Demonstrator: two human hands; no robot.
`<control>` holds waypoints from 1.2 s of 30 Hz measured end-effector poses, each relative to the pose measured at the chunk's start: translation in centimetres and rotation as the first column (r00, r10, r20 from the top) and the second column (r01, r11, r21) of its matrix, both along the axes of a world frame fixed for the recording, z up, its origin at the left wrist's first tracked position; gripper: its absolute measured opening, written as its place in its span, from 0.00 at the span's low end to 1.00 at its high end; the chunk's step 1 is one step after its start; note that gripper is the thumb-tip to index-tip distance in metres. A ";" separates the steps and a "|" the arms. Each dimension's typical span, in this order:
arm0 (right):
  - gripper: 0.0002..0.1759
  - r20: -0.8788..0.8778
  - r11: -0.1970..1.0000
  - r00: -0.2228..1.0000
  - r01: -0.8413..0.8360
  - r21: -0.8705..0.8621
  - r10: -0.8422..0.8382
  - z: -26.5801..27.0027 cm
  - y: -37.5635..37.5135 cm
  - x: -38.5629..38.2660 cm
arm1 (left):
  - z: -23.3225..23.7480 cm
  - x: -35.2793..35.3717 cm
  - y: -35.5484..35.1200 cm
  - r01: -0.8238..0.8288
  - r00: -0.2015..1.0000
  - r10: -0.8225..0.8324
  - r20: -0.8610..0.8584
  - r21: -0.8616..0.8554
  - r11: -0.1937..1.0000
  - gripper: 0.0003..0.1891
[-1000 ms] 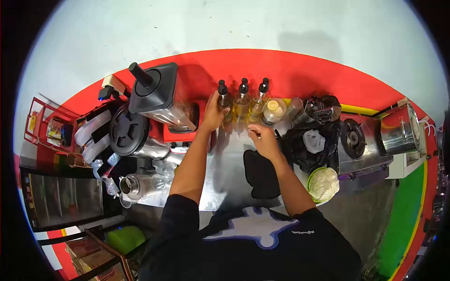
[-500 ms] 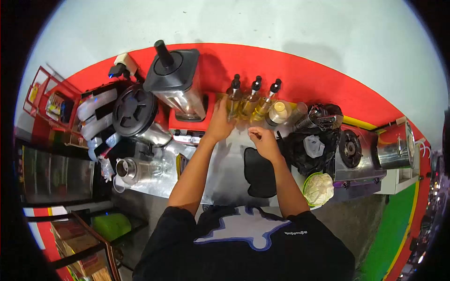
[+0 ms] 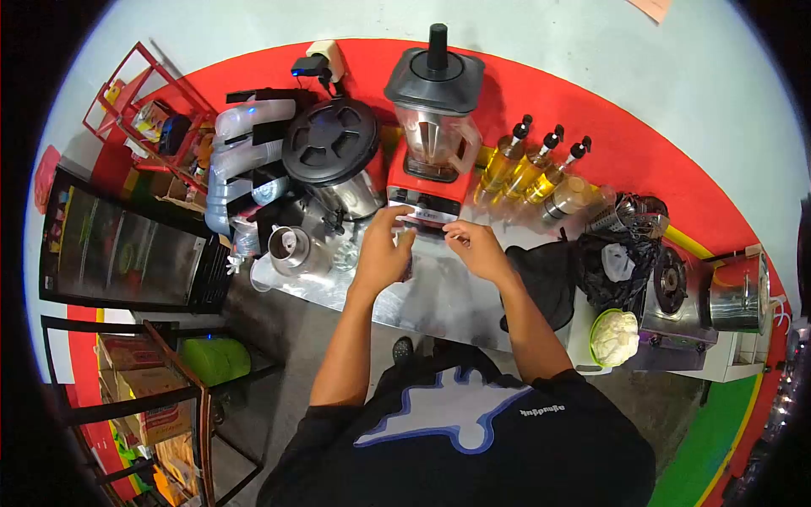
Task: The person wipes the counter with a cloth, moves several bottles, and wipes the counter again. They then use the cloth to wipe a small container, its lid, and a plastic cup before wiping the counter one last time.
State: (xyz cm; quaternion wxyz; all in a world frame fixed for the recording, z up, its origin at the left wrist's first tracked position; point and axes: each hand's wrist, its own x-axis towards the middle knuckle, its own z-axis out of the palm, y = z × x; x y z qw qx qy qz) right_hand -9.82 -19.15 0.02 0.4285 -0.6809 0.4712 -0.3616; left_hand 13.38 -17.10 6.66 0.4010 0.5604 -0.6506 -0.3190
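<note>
My left hand (image 3: 384, 258) is just in front of the left side of the red blender base (image 3: 427, 193), its fingers stretched forward and the thumb apart. Beside its palm, partly hidden, a small dark packet (image 3: 408, 269) lies on the steel counter. Close to the base's lower right corner is my right hand (image 3: 480, 252), fingers curled and thumb against the index finger; anything between them is too small to make out. A clear jug (image 3: 435, 139) with a black lid (image 3: 435, 80) stands upright on the base.
Right of the blender stand pump bottles of yellow liquid (image 3: 524, 173) and a capped bottle (image 3: 566, 198). Black cloth (image 3: 541, 283), a gas stove (image 3: 676, 287) and a green-rimmed bowl (image 3: 596, 342) lie further right. A lidded steel container (image 3: 346, 190) and metal jug (image 3: 296, 251) stand left.
My view has shifted left, so the blender now sits in the middle. My left hand has moved away from the bottles to the blender's front, and my right hand has followed leftward.
</note>
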 end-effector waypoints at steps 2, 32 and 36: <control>0.12 -0.028 0.999 0.999 -0.041 -0.027 0.040 0.8 0.2 2.7 | -3.7 2.3 1.1 -0.038 0.999 0.037 0.004 0.032 0.999 0.19; 0.17 -0.569 0.969 0.789 0.239 -0.066 -0.233 3.4 4.8 0.3 | -10.6 -3.4 1.2 0.445 0.889 -0.414 -0.194 0.157 0.882 0.21; 0.15 -0.474 0.954 0.829 0.281 -0.107 -0.297 3.4 3.5 -2.7 | -9.4 -5.8 -1.4 0.386 0.921 -0.380 0.088 -0.075 0.919 0.30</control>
